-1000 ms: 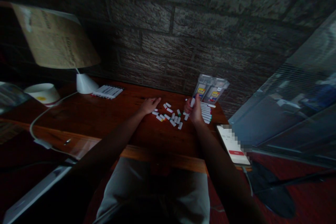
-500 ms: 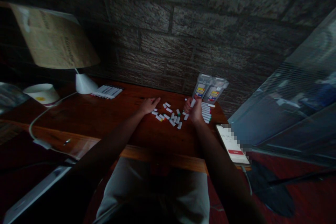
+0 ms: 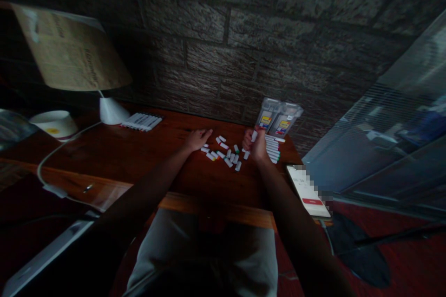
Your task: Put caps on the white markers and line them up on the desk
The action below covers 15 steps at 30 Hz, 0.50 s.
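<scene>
My left hand (image 3: pixel 198 140) rests on the wooden table with its fingers stretched out, holding nothing. Just to its right lies a loose spread of white marker caps (image 3: pixel 228 162), some with coloured ends. My right hand (image 3: pixel 258 145) is a fist around a white marker (image 3: pixel 254 136); only the marker's pale end shows, and the fingers hide the rest. Beside that fist, a row of white markers (image 3: pixel 273 148) lies side by side, partly behind the hand. Two clear plastic marker cases (image 3: pixel 280 123) stand behind them by the wall.
On the left are a lamp (image 3: pixel 113 111), a paper cup (image 3: pixel 55 125) and another row of markers (image 3: pixel 142 121). A lit phone (image 3: pixel 308 192) lies at the table's right edge. A white cable (image 3: pixel 43 160) hangs over the front edge. The brick wall (image 3: pixel 209 55) closes off the back.
My right hand has shifted very slightly left with the marker still in its grip. My left hand and the caps look the same.
</scene>
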Each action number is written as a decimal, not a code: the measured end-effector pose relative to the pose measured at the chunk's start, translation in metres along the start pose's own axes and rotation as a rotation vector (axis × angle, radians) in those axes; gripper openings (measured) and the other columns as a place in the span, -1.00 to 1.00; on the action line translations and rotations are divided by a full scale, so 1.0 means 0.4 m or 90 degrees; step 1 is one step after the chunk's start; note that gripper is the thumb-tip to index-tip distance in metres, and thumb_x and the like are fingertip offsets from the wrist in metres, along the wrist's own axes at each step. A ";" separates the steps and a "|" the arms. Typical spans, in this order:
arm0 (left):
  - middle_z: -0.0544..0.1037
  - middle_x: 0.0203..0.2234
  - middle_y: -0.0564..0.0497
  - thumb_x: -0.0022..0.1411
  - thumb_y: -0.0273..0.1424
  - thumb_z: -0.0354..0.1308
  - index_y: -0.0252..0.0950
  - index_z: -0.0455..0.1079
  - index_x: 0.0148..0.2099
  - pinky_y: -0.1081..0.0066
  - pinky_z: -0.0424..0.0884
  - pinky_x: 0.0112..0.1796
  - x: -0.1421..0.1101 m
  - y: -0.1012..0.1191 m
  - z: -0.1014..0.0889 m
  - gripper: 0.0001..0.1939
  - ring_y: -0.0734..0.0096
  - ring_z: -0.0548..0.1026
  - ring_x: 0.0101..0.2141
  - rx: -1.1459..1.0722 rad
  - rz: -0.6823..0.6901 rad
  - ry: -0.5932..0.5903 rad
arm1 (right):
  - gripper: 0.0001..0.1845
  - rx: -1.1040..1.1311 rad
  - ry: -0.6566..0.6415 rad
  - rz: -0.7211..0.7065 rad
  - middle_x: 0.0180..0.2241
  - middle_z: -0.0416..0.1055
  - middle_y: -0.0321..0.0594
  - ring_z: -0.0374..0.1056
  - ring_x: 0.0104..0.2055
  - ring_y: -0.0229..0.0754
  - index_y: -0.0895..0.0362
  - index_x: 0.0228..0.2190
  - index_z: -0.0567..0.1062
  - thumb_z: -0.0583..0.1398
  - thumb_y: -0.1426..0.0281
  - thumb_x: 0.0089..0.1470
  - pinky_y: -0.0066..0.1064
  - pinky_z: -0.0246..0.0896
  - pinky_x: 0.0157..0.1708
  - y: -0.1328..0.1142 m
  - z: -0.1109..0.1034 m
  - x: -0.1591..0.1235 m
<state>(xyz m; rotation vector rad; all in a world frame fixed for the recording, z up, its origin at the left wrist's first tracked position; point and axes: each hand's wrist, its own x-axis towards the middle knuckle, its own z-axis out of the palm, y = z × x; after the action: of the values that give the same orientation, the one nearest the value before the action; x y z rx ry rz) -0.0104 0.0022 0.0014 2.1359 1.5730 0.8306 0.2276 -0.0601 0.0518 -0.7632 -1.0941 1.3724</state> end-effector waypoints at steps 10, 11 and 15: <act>0.64 -0.11 -0.12 0.43 -0.09 -0.15 -0.27 0.56 -0.11 0.38 0.39 -0.08 -0.002 0.005 -0.003 -0.48 0.19 0.56 -0.07 0.008 -0.013 -0.010 | -0.33 0.026 0.026 -0.033 -0.79 -0.19 -0.50 -0.25 -0.77 -0.39 0.05 -0.68 0.07 0.00 -0.22 0.10 -0.52 -0.29 -0.79 -0.006 0.000 -0.004; 0.63 -0.11 -0.13 0.43 -0.09 -0.15 -0.28 0.56 -0.11 0.37 0.39 -0.07 -0.003 0.006 -0.004 -0.48 0.19 0.56 -0.07 0.010 -0.013 -0.011 | -0.32 0.029 0.028 -0.041 -0.79 -0.19 -0.50 -0.26 -0.77 -0.40 0.05 -0.68 0.08 0.01 -0.23 0.10 -0.52 -0.29 -0.79 -0.004 -0.001 -0.004; 0.64 -0.11 -0.12 0.43 -0.10 -0.15 -0.28 0.56 -0.08 0.38 0.39 -0.07 -0.003 0.007 -0.004 -0.49 0.20 0.57 -0.07 0.011 -0.009 -0.005 | -0.33 -0.003 0.030 -0.070 -0.76 -0.13 -0.51 -0.21 -0.75 -0.41 0.06 -0.63 0.18 0.08 -0.26 0.05 -0.53 -0.25 -0.77 0.014 -0.001 -0.001</act>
<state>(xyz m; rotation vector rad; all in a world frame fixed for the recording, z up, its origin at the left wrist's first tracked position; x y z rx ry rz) -0.0097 0.0002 0.0040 2.1345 1.5951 0.8071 0.2260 -0.0599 0.0465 -0.7251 -1.0872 1.2541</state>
